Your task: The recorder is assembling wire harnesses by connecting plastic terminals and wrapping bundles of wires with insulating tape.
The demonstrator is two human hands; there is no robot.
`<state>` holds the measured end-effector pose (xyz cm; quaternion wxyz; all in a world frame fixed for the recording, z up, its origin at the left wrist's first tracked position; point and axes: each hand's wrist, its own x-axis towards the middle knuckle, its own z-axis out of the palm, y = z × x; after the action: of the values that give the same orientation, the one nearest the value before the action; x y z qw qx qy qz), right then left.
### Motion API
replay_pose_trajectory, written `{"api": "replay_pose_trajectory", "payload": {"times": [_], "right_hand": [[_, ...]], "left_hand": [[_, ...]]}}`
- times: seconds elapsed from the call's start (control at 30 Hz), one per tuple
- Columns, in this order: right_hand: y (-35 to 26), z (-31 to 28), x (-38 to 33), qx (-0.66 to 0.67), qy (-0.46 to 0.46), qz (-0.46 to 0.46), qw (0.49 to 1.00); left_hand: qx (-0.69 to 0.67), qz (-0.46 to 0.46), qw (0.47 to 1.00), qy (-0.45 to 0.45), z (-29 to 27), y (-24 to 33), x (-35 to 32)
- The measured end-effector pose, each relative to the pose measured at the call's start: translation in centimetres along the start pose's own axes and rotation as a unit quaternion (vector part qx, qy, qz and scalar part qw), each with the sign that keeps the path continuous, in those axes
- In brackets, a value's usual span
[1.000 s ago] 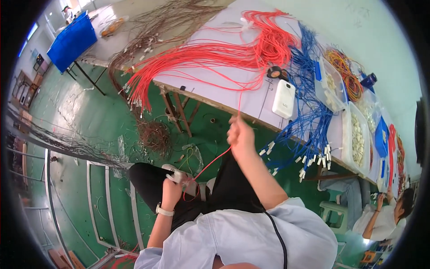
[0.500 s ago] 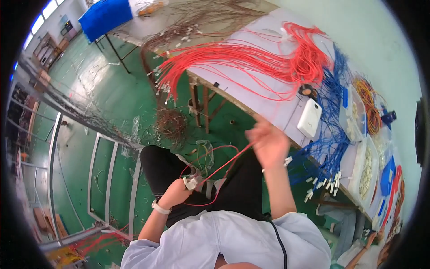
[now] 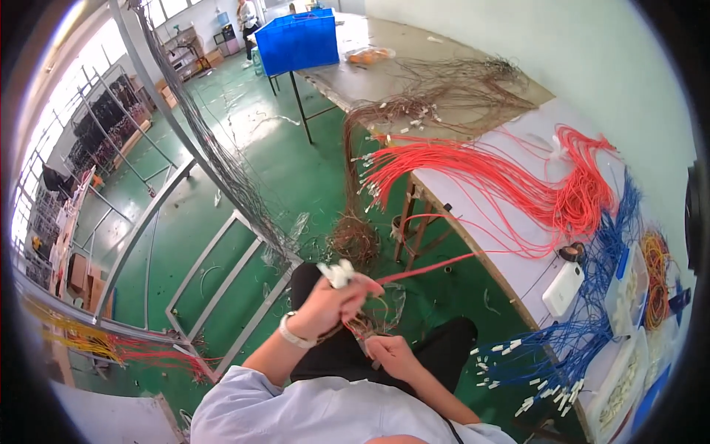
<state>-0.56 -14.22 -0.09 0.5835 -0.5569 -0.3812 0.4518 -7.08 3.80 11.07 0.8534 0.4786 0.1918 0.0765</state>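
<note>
My left hand [image 3: 329, 307] is raised over my left thigh, its fingers closed around white plastic connectors [image 3: 339, 274]. A red wire [image 3: 425, 271] stretches from beside that hand toward the table edge. Close by, low over my lap, my right hand [image 3: 397, 357] has its fingers pinched together; what lies between them is too small to make out. A few thin red and yellowish wires [image 3: 360, 324] hang between the two hands.
On the table at right lie a red wire bundle [image 3: 488, 177], blue wires with white ends [image 3: 540, 370], a white power bank [image 3: 563, 290], a tape roll [image 3: 572, 251] and a connector tray [image 3: 620, 385]. Metal frames [image 3: 214, 274] stand left. A person [image 3: 248, 29] is far off.
The view has swung, showing more of the room. My right hand has come down from the table edge to my lap. My left hand has lifted with the white connectors.
</note>
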Motion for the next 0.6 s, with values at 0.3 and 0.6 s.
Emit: {"api": "replay_pose_trajectory", "payload": {"times": [0.3, 0.6], "right_hand": [[6.1, -8.0, -4.3, 0.011, -0.087, 0.144, 0.986], [14.3, -15.7, -9.5, 0.250, -0.032, 0.239, 0.938]], "left_hand": [[-0.030, 0.347, 0.905, 0.244, -9.6, 10.7, -0.7], [0.057, 0.447, 0.840, 0.302, -14.9, 21.8, -1.2]]}}
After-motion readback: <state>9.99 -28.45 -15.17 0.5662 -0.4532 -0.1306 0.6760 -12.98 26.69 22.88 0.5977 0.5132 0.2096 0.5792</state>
